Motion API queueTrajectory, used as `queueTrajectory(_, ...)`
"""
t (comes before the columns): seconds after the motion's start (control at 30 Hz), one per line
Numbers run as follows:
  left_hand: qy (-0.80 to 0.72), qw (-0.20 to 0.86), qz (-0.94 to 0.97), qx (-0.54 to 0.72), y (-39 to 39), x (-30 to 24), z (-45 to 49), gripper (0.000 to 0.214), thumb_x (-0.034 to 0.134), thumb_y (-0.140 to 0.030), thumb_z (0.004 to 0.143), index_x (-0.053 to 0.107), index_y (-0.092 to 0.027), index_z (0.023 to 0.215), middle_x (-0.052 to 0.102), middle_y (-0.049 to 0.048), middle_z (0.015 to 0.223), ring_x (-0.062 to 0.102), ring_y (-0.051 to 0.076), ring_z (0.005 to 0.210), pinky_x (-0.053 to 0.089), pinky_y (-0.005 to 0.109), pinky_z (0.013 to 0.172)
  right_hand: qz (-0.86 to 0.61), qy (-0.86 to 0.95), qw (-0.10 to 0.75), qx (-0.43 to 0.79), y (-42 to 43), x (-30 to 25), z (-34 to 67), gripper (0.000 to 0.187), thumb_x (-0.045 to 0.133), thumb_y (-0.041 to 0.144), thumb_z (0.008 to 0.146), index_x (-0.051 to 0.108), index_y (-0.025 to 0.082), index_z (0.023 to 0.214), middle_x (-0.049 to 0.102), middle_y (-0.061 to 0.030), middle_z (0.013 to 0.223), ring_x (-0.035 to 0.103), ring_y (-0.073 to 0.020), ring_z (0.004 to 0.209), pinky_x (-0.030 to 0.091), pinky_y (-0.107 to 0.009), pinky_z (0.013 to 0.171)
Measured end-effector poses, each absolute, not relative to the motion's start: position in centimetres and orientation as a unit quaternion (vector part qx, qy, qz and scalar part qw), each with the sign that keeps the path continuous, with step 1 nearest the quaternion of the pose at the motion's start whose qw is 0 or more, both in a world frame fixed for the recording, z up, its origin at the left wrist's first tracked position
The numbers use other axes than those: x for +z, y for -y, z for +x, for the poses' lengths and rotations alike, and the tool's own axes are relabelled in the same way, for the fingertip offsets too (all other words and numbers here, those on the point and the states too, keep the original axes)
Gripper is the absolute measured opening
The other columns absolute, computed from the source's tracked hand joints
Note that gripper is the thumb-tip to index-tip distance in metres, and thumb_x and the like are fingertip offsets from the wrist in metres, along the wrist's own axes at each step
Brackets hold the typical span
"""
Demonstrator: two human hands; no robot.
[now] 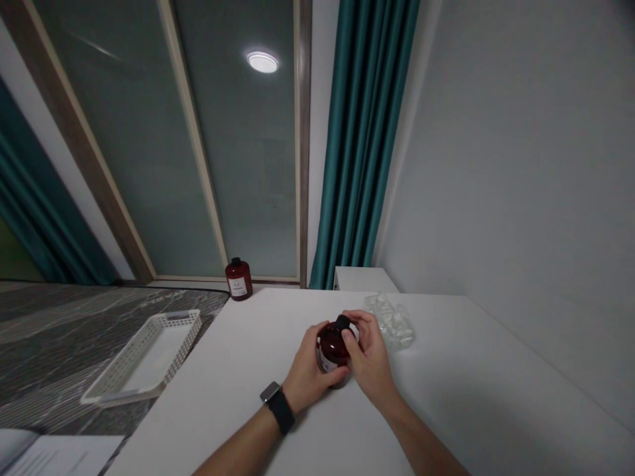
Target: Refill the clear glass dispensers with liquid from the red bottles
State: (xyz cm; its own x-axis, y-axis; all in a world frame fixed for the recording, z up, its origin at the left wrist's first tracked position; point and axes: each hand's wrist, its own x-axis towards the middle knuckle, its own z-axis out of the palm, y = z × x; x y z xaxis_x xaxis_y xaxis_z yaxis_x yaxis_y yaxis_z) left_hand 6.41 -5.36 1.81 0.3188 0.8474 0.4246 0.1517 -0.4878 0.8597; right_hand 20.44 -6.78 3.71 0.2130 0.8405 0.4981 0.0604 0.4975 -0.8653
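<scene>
A small dark red bottle [331, 346] with a black cap and a white label stands on the white table [446, 396]. My left hand [307, 373] wraps around the bottle's body from the left; a dark watch sits on that wrist. My right hand [368, 354] grips the bottle from the right, its fingers curled at the black cap. A second dark red bottle [239, 279] with a white label stands apart at the table's far left corner.
Clear plastic packaging [391, 319] lies just beyond my right hand. A white perforated tray [143, 357] sits on the grey marbled surface to the left. Paper [59, 456] lies at the lower left. Teal curtains and a window are behind; a white wall runs along the right.
</scene>
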Motion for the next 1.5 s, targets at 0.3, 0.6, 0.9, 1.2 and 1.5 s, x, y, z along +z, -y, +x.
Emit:
queueTrajectory(0.3,-0.366,0.364,0.707,0.483,4.9,2.0,5.6,0.074,0.078,-0.012,0.065,0.045,-0.021,0.131,0.056,0.01,0.13,0.053,0.029,0.123,0.037,0.05,0.11,-0.389,0.535,0.705,0.257,6.4,3.2,21.3,0.023,0.067,0.022,0.081,0.051,0.024,0.098,0.065,-0.0052,0.104,0.061,-0.0221,0.107,0.044,-0.045,0.101)
queueTrajectory(0.6,-0.38,0.321,0.72,0.484,4.4,1.7,4.6,0.075,0.079,-0.016,0.067,0.044,-0.021,0.133,0.055,0.0109,0.131,0.052,0.029,0.124,0.038,0.049,0.109,-0.441,0.604,0.639,0.179,5.9,2.4,22.3,0.015,0.063,0.017,0.081,0.057,0.023,0.093,0.061,-0.0042,0.099,0.059,-0.0228,0.101,0.044,-0.043,0.096)
queueTrajectory(0.9,-0.364,0.306,0.739,0.477,4.6,1.4,4.9,0.076,0.078,-0.017,0.069,0.042,-0.022,0.136,0.054,0.0103,0.132,0.053,0.029,0.124,0.039,0.048,0.109,-0.408,0.658,0.614,0.156,6.6,3.2,21.8,0.022,0.055,0.02,0.092,0.067,0.026,0.11,0.06,-0.0069,0.107,0.058,-0.0218,0.106,0.047,-0.039,0.096)
queueTrajectory(1.2,-0.376,0.352,0.704,0.489,4.3,1.9,4.9,0.072,0.077,-0.013,0.067,0.045,-0.021,0.132,0.056,0.0105,0.133,0.053,0.028,0.124,0.037,0.049,0.111,-0.434,0.638,0.62,0.145,6.3,2.9,22.2,0.023,0.057,0.018,0.088,0.065,0.023,0.109,0.061,-0.0074,0.107,0.06,-0.0224,0.105,0.049,-0.039,0.095)
queueTrajectory(1.5,-0.393,0.339,0.699,0.492,3.9,1.4,4.8,0.074,0.077,-0.017,0.068,0.042,-0.019,0.134,0.053,0.0133,0.136,0.05,0.03,0.128,0.034,0.051,0.113,-0.483,0.64,0.576,0.157,6.5,1.6,23.5,0.021,0.061,0.023,0.085,0.057,0.022,0.105,0.066,-0.0067,0.101,0.064,-0.0235,0.098,0.052,-0.04,0.089)
